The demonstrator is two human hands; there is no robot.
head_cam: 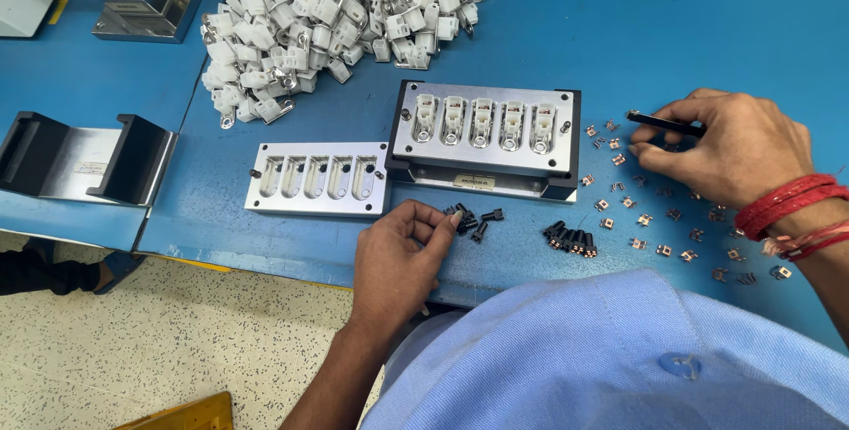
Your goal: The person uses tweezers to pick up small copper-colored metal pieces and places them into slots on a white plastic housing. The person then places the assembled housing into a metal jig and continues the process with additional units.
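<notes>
Blue table (pixel 690 32), loaded jig block (pixel 484 136) in the middle, both hands busy on small parts.

Left hand (pixel 398 262) pinches at the black clips (pixel 471 218) just right of its fingertips, below the block; right hand (pixel 725 152) grips a black tweezer-like tool (pixel 665 122) pointing left, over scattered copper contacts (pixel 654 218). Empty plate (pixel 318 179) sits left.

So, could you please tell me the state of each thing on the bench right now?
Raised fixture: all five slots filled with white parts.
Flat plate: five slots empty.
White housings: loose heap.
Black pieces: small clusters.
Metal clips: scattered.
Left hand: pinching black pieces.
Right hand: gripping a black tool.
</notes>
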